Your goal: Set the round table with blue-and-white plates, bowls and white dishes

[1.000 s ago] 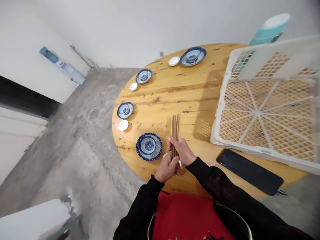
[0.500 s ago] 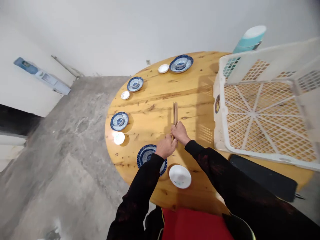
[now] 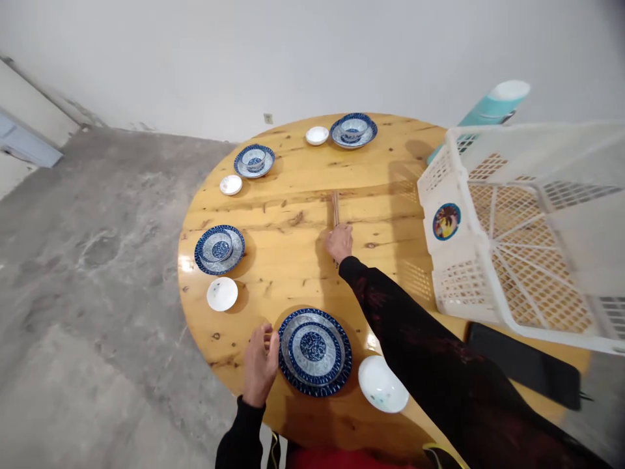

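Note:
My right hand (image 3: 340, 242) is closed around a bundle of wooden chopsticks (image 3: 335, 205) over the middle of the table. The chopsticks' far ends stick out beyond my fist, and short tips show below it. My left hand (image 3: 261, 365) is open, with fingers loosely curved and nothing in it, beside the left rim of a blue-patterned plate (image 3: 344, 352). Inside that plate sits a blue-patterned bowl (image 3: 312, 346). To its right is a small white bowl (image 3: 383, 384), close to my right sleeve.
Three more place settings line the round wooden table (image 3: 288, 254), including a blue plate (image 3: 237, 251) and a white dish (image 3: 222, 294). A large white plastic basket (image 3: 461, 280) stands at right, with a turquoise thermos (image 3: 488, 107) behind and a black tablet-like slab (image 3: 525, 365) in front.
My left hand has left the chopsticks and moved down and left beside the near plate. My right hand still holds the bundle, now lower over the table. The view has shifted.

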Action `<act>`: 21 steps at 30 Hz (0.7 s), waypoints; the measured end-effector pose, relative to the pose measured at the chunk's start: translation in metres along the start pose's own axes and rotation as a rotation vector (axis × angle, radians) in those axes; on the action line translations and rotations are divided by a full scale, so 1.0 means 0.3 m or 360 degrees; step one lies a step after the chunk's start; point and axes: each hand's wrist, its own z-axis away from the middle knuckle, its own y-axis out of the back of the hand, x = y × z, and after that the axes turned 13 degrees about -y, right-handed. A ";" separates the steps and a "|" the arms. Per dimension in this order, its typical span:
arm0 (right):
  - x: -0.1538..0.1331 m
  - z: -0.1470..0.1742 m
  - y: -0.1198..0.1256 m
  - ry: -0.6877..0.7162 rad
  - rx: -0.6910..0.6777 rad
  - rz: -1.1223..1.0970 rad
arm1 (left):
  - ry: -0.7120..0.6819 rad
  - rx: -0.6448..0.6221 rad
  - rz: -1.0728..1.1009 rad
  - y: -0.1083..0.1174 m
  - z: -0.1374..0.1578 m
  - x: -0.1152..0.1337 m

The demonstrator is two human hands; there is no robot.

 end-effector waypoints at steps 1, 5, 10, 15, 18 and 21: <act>-0.012 0.001 -0.012 -0.0025 0.0059 0.0058 | 0.0014 0.0017 0.0025 -0.002 0.017 -0.016; -0.049 0.023 -0.054 -0.0131 0.0246 0.0206 | 0.0014 0.0145 0.0077 -0.011 0.047 -0.035; -0.067 0.041 -0.083 -0.0234 0.0385 0.0261 | -0.0136 0.0298 -0.0015 0.020 0.022 -0.021; -0.052 0.039 -0.067 -0.0206 0.0389 0.0268 | -0.0163 0.0394 -0.0085 0.058 -0.005 -0.043; -0.044 0.043 -0.048 -0.0227 0.0362 0.0322 | -0.0147 0.0408 -0.0093 0.061 -0.004 -0.058; -0.037 0.044 -0.028 -0.0262 0.0327 0.0371 | -0.0138 0.0396 -0.0068 0.053 0.001 -0.062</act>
